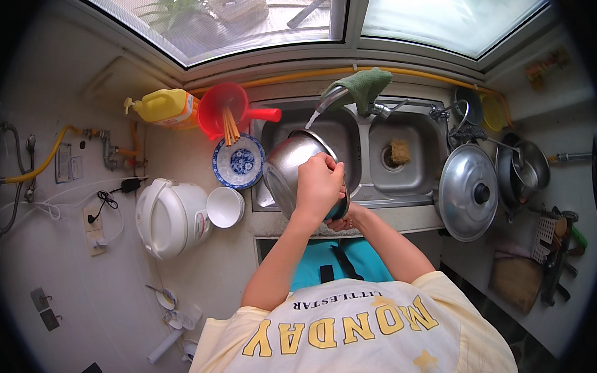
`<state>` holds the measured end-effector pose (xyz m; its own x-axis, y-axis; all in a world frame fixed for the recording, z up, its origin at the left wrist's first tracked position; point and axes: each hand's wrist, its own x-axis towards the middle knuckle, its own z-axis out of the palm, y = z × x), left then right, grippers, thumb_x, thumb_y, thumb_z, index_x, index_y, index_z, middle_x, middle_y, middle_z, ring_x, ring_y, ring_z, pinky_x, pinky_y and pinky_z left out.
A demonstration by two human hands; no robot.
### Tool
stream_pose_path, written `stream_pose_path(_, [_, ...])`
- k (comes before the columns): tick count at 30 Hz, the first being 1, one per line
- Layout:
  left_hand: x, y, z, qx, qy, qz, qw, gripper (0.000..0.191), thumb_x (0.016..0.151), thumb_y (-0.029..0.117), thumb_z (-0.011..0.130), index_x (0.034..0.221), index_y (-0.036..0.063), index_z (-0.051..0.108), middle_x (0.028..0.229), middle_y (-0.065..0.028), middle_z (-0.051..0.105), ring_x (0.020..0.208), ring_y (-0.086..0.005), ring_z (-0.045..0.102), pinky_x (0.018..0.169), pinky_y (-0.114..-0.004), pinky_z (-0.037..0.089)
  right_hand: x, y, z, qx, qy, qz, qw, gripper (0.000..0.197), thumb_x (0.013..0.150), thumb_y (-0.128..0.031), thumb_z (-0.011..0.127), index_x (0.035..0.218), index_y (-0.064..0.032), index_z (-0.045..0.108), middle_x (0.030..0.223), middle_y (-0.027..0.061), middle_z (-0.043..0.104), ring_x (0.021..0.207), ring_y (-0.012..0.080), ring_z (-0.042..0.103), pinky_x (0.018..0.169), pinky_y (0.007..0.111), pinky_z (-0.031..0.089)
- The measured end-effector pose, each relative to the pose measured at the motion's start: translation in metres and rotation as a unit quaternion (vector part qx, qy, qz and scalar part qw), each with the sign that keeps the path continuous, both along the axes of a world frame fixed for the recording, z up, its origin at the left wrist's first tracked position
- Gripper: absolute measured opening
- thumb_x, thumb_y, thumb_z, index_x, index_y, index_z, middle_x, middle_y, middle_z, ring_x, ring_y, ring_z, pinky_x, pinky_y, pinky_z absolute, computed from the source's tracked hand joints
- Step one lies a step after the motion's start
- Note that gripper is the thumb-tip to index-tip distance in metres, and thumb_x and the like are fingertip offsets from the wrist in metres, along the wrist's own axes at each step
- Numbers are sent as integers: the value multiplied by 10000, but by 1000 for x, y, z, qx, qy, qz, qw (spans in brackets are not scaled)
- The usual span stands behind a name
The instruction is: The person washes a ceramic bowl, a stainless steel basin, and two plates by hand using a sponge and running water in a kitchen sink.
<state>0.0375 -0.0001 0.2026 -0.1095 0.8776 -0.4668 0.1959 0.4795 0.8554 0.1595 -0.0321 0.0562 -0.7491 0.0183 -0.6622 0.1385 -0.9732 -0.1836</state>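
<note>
A shiny metal pot [292, 162] is tilted over the left basin [346, 134] of a double stainless steel sink. My left hand [323, 183] is closed at the pot's near side, by its rim. Lower down, my right hand [347, 218] grips the pot's rim from below, its fingers partly hidden. Water runs from the faucet [330, 99] down to the pot's upper edge; a green cloth [369, 86] is draped over the faucet. The inside of the pot is mostly hidden from view.
Left of the sink are a red colander [220, 102] with chopsticks, a blue-patterned plate [220, 162], white bowls [223, 208], a rice cooker [172, 217] and a yellow pump bottle [165, 106]. The right basin holds a scrubber [400, 151]. A metal lid [461, 194] and pans [540, 163] stand at right.
</note>
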Motion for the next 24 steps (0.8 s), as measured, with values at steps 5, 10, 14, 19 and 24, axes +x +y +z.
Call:
stream_pose_path(5, [14, -2, -26, 57, 122, -55, 989, 218, 880, 151, 626, 801, -47, 577, 615, -116, 645, 503, -145, 644, 464, -264, 537, 1, -4, -9, -23, 30, -5, 999, 168, 866, -271, 542, 765, -138, 523, 475, 2, 413, 322, 60, 329, 286, 190, 189])
stream_pose_path(10, [17, 0, -32, 67, 161, -71, 982, 263, 880, 182, 627, 750, -41, 580, 548, -107, 621, 447, -157, 620, 441, -274, 504, 4, -10, -20, -30, 32, -6, 999, 176, 874, -284, 533, 774, -139, 526, 477, 4, 419, 324, 61, 333, 287, 189, 194])
stream_pose_path(14, [17, 2, -32, 64, 155, -76, 983, 279, 883, 188, 623, 733, -44, 581, 549, -110, 624, 450, -160, 623, 440, -275, 502, 8, -14, -25, -36, 32, -7, 999, 183, 880, -295, 526, 782, -140, 528, 479, 6, 423, 325, 62, 337, 287, 188, 198])
stream_pose_path(19, [15, 0, -40, 56, 135, -61, 987, 278, 884, 194, 621, 767, -55, 584, 589, -114, 637, 506, -156, 653, 455, -275, 517, 12, -20, -30, -42, 32, -6, 999, 194, 887, -308, 517, 791, -141, 531, 481, 8, 429, 327, 63, 342, 287, 188, 202])
stream_pose_path(24, [12, -1, -31, 11, 98, -61, 993, 277, 888, 208, 614, 794, -51, 589, 619, -112, 644, 518, -151, 657, 483, -269, 522, 14, -22, -16, -54, 11, 0, 999, 226, 911, -329, 489, 808, -133, 533, 503, 20, 457, 333, 65, 351, 290, 189, 219])
